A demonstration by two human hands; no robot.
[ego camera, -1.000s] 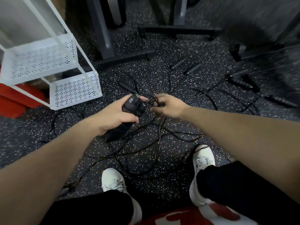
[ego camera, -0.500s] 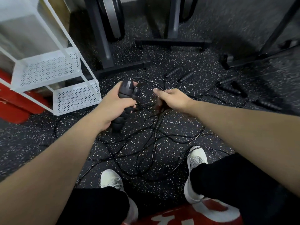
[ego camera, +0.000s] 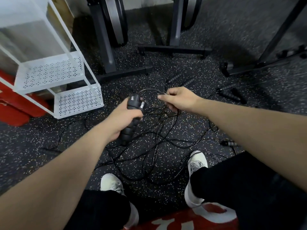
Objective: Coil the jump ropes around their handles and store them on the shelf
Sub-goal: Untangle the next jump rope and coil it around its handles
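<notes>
My left hand (ego camera: pixel 120 119) grips a pair of black ribbed jump rope handles (ego camera: pixel 131 118), held upright above the floor. A thin black rope (ego camera: pixel 149 90) arcs from the handles' top to my right hand (ego camera: pixel 178 98), which pinches it at about the same height. Below both hands a tangle of black ropes (ego camera: pixel 157 138) lies spread on the speckled floor. More black handles (ego camera: pixel 230 93) lie on the floor to the right and behind (ego camera: pixel 187 83). The white shelf (ego camera: pixel 49 72) with perforated tiers stands at the left.
Dark metal gym machine frames (ego camera: pixel 108 52) and a base bar (ego camera: pixel 172 49) stand behind the ropes. A red object (ego camera: pixel 15 103) sits under the shelf at the left. My white shoes (ego camera: pixel 196 165) stand among the ropes, with a red mat (ego camera: pixel 182 221) at the bottom.
Both hands have risen and drawn apart. The right hand has pulled a loop of rope out from the top of the handles, which the left hand has tipped more upright.
</notes>
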